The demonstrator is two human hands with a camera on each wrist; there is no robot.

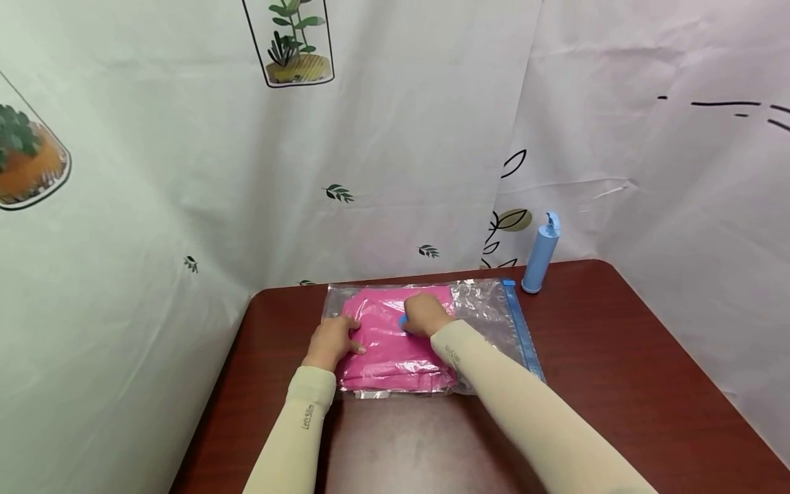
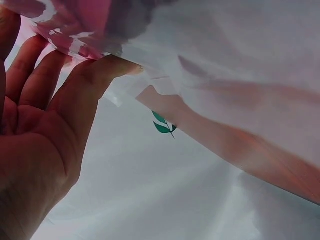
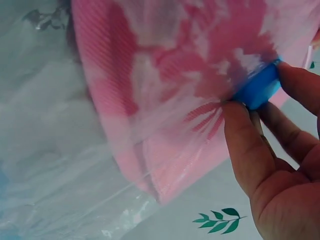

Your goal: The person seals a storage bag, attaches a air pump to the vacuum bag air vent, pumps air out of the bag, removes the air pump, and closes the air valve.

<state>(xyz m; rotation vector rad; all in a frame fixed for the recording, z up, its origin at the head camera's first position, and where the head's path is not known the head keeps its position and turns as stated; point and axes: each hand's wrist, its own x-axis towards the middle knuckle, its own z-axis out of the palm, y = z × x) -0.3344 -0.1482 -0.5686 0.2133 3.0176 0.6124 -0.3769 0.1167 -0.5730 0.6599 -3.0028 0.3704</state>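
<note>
A clear plastic storage bag [image 1: 484, 309] lies flat on the table with a folded pink cloth [image 1: 385, 353] inside. A blue zip strip [image 1: 523, 329] with a slider runs along its right end. My right hand [image 1: 426, 315] pinches a round blue valve cap [image 3: 260, 87] on the bag's upper face between thumb and fingers. Around the cap, the right wrist view shows the plastic wrinkled over the cloth. At the bag's left side, my left hand [image 1: 333, 339] rests with spread fingers on the plastic over the cloth; its thumb points right, toward the cloth's middle.
A light blue hand pump [image 1: 540, 257] stands upright near the table's back edge, just right of the bag's zip end. The dark red-brown table [image 1: 617, 384] meets white patterned curtains [image 1: 395, 137] behind and on both sides.
</note>
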